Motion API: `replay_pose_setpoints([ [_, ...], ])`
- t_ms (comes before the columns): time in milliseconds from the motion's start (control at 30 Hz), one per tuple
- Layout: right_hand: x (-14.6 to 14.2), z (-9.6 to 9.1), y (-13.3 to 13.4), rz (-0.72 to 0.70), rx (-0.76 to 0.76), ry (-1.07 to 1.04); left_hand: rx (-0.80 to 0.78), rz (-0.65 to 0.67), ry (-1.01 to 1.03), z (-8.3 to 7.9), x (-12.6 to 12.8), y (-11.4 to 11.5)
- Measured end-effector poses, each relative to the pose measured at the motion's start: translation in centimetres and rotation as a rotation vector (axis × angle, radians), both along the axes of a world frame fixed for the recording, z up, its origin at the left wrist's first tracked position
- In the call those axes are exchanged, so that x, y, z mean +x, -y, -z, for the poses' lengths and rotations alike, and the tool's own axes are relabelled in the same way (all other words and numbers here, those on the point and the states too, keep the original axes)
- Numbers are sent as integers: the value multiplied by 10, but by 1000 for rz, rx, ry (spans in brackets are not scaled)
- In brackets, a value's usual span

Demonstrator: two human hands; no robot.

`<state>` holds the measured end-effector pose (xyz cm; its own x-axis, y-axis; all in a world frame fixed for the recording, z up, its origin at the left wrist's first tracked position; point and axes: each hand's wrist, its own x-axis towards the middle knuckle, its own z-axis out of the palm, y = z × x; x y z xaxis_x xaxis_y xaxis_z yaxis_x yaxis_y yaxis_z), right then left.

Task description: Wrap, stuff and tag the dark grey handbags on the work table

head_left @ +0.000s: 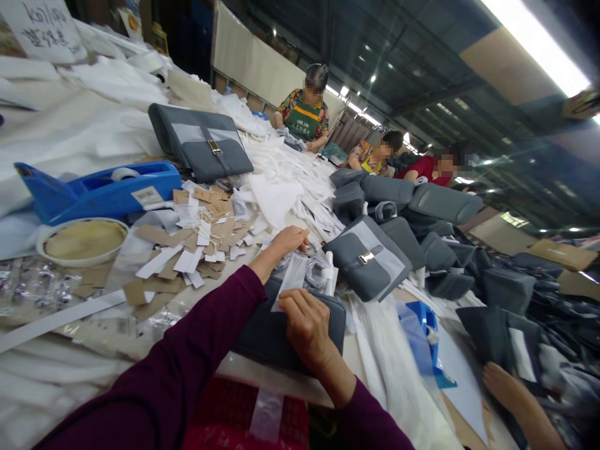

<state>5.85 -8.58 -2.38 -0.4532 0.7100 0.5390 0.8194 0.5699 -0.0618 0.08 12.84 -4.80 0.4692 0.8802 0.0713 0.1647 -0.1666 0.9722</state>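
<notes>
A dark blue-grey bag (335, 319) lies flat in front of me, partly under my hands. My right hand (307, 322) is closed above it, fingers pinching the lower edge of a translucent white plastic strip (291, 280). Farther forward, my left hand (289, 240) is closed at the bag's far side; whatever its fingers hold is hidden. Between and just beyond the hands is a coiled strap (319, 270) wrapped in clear film, beside a white wrapped end (330, 275). Another flap bag (368, 256) with a gold buckle rests just past it.
Cardboard and paper tags (201, 231) lie heaped on the left, near a blue tape dispenser (103, 187) and a round dish (84, 240). A buckled bag (201, 140) stands behind. Grey bags (445, 203) pile up at right. A co-worker's hand (510, 387) reaches in; several people work beyond.
</notes>
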Motion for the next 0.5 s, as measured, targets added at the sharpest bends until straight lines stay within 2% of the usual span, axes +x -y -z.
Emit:
replay_pose_setpoints([
  [200, -5, 7, 17, -95, -66, -23, -28, 8, 22, 3, 1, -2],
  [267, -5, 7, 17, -84, -70, -158, -26, 30, 40, 1, 0, -2],
  [400, -4, 2, 11, -16, -16, -556, -19, 146, 105, -11, -11, -1],
  [500, -5, 0, 9, -59, 43, -632, -17, 309, 127, -20, -28, -1],
])
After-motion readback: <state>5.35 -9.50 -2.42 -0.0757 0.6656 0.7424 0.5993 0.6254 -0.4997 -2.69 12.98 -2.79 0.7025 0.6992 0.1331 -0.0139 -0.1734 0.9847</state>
